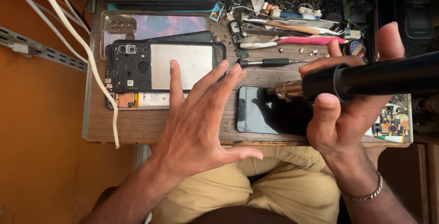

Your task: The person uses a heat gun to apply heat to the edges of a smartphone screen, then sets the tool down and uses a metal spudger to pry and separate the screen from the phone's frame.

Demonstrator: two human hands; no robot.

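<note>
Khaki-trousered knees sit closest, tucked under the edge of a small wooden tabletop [151,130]. Above them the left hand [199,118] is spread wide, fingers fanned and holding nothing, hovering over the tabletop's near edge with its fingertips reaching toward an opened phone [167,66] at about ten o'clock. That phone lies back-up with its cover off, a pale battery showing inside the black frame, and it rests on a stack of other phone shells.

At three o'clock the right hand [352,98] is wrapped firmly around a black hot-air tool [370,80], whose brassy nozzle [287,90] points left, just above a dark glass phone [270,112] lying face-up between the hands. A silver bracelet [366,193] circles that wrist.

By my reading, the work is at the heating stage: the nozzle is aimed at the dark phone's upper edge, and the next move calls for a steady sweep close to the glass while the free hand stays out of the heat.

Toward twelve o'clock the tabletop is crowded: a black screwdriver [270,62], a pink-handled brush [297,41], and a heap of small parts. A circuit board [393,123] peeks out at four o'clock. White cables [80,45] trail down an orange wall on the left.
</note>
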